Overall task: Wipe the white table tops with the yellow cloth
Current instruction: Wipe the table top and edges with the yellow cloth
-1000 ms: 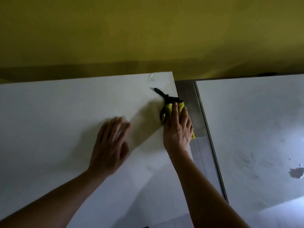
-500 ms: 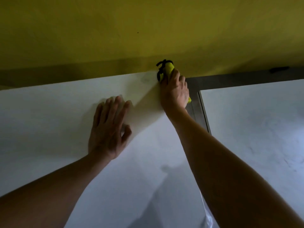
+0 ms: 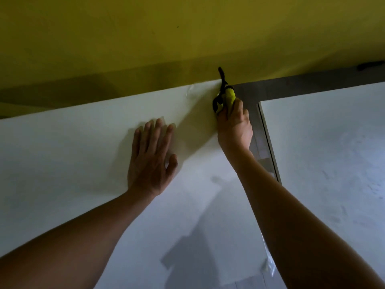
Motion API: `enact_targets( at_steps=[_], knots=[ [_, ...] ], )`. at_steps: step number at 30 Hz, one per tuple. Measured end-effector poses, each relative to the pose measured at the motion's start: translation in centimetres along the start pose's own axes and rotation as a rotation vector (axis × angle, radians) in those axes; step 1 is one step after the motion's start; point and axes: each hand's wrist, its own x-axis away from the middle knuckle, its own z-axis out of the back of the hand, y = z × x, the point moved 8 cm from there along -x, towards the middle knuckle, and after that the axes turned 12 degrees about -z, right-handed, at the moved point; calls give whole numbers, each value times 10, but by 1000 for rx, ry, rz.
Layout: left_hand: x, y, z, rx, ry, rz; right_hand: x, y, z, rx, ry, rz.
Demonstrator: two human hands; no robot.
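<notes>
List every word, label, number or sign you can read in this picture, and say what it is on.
None: no readable text anywhere.
The yellow cloth in the right hand shows no label.
The left table, right table and wall are blank; the left hand lies flat on the left table.

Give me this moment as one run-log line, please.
right hand: grips yellow cloth at left table far right corner | left hand: flat on top | right table: untouched
</notes>
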Motion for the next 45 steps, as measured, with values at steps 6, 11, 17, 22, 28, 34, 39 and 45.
enact_targets(
  at_steps=[6, 11, 17, 22, 28, 34, 39, 45],
  knots=[
    [18, 10, -1, 9, -12, -5, 25, 16, 9, 37, 27, -36],
    [16, 10, -4, 22, -21, -4, -8, -29, -7, 74, 5, 17],
    [15, 9, -5, -4, -29, -1, -20, -36, -7, 53, -29, -4],
    [14, 10, -2, -8, 0, -12, 56, 45, 13, 61, -25, -60],
    [14, 9, -1, -8, 23, -11, 96, 77, 25, 176, -8, -89],
    [13, 8, -2, -8, 37, -20, 3, -24, -4, 170, -2, -15],
    [13, 8, -1, -11, 47, -16, 5, -15, 0, 146, 7, -22],
    [14, 9, 2, 13, 19, 18, 119, 102, 28, 164, -48, -97]
  ],
)
